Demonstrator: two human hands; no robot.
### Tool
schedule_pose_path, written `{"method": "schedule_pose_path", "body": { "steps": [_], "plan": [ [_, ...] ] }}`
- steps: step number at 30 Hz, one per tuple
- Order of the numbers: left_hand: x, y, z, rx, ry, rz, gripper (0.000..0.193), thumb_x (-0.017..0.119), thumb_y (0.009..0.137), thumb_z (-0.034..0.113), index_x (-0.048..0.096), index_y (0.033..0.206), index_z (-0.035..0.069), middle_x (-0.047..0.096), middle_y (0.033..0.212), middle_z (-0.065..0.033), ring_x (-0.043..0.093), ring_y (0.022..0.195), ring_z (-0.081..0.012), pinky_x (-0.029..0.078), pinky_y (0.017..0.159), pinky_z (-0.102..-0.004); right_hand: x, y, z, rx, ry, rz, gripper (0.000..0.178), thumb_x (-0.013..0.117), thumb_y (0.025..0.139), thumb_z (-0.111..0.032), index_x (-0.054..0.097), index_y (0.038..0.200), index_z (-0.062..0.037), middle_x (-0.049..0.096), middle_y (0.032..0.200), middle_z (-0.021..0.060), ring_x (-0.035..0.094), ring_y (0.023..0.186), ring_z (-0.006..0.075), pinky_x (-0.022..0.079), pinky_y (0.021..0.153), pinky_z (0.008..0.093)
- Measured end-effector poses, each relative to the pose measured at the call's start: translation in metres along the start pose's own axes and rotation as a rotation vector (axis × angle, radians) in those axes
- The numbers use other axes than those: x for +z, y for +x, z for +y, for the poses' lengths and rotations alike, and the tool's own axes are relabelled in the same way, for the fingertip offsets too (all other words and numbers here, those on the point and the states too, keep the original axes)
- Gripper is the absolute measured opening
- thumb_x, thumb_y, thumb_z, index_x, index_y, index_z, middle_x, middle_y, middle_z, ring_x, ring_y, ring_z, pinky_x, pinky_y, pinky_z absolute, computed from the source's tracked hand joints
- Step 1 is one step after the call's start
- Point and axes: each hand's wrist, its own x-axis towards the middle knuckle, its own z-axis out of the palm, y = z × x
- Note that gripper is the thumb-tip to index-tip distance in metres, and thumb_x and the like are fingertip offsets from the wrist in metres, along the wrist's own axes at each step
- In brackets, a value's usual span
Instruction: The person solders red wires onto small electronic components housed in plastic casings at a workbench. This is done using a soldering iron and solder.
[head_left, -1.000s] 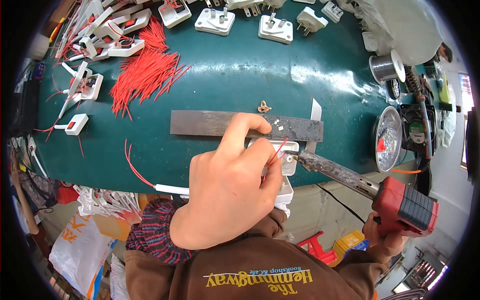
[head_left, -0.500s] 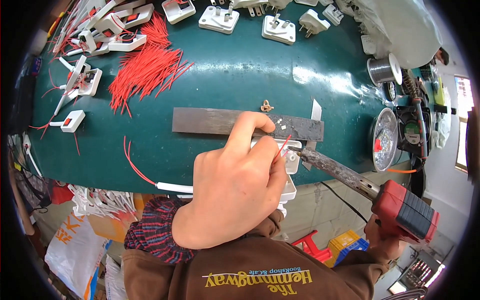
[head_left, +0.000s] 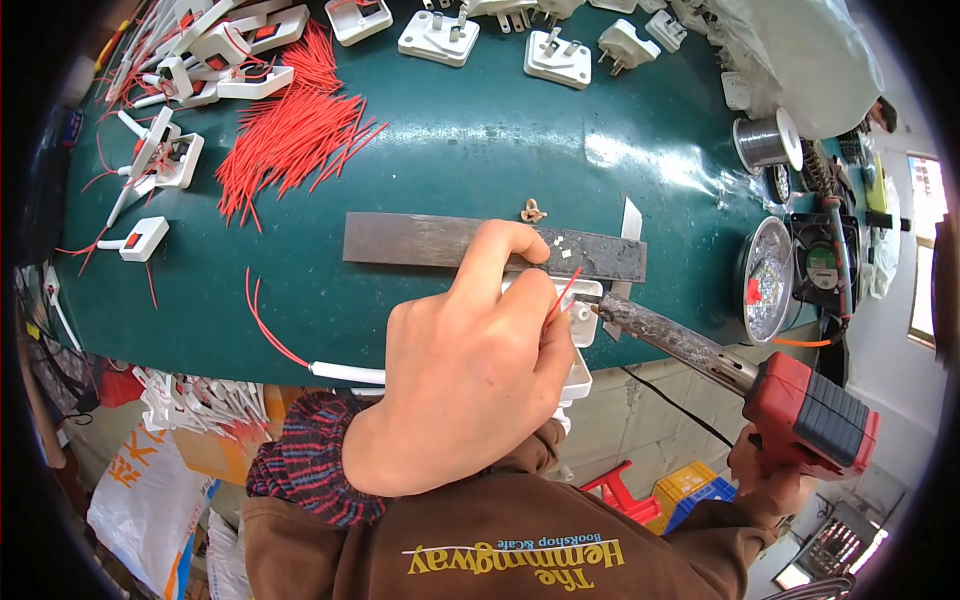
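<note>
My left hand (head_left: 460, 370) is closed, thumb and finger pinching a thin red wire (head_left: 566, 293) over a white plastic plug housing (head_left: 582, 322). Most of the housing is hidden beneath that hand. A white cable (head_left: 345, 374) with two red wire ends comes out on the hand's left side. In my right hand (head_left: 768, 478), at the lower right, is the red handle of a soldering iron (head_left: 690, 345). Its tip reaches into the housing, close by the red wire; whether they touch I cannot tell. Behind the fingers lies a dark flat metal bar (head_left: 410, 240).
A heap of cut red wires (head_left: 290, 150) lies at the left, near several white switch housings (head_left: 150, 240). Plug covers with pins (head_left: 557, 60) line the far side. Rightward are a solder spool (head_left: 768, 140), a metal bowl (head_left: 768, 280) and a small fan (head_left: 823, 265).
</note>
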Motion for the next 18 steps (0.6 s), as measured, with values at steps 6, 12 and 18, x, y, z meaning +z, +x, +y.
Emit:
{"method": "schedule_pose_path", "body": {
  "steps": [6,12,18],
  "plan": [
    [0.0,0.001,0.002,-0.008,0.016,-0.004,0.011,0.065,0.072,0.003,0.055,0.068,-0.001,0.058,0.097,-0.0095,0.057,0.045,-0.0238,0.044,0.042,-0.0345,0.007,0.001,-0.001,-0.008,-0.088,0.008,0.087,0.07,0.07,-0.061,0.047,0.112,0.0124,0.047,0.044,0.0001,0.039,0.033,0.0081,0.031,0.032,0.0223],
    [0.001,0.001,0.001,-0.001,0.008,0.009,0.011,0.065,0.072,0.003,0.055,0.068,-0.001,0.058,0.096,-0.0097,0.057,0.045,-0.024,0.044,0.042,-0.0346,-0.002,-0.002,0.004,-0.104,-0.188,0.021,0.08,0.073,0.072,-0.054,0.05,0.109,0.0127,0.048,0.045,0.0001,0.041,0.034,0.0078,0.032,0.033,0.0217],
    [0.002,0.0,0.001,-0.008,0.002,0.016,0.012,0.065,0.071,0.003,0.055,0.066,-0.001,0.058,0.096,-0.0095,0.057,0.045,-0.0239,0.044,0.042,-0.0348,-0.002,-0.002,0.011,-0.104,0.013,-0.005,0.077,0.073,0.074,-0.053,0.05,0.107,0.0125,0.049,0.047,0.0002,0.042,0.034,0.0082,0.033,0.034,0.0221]
  ]
}}
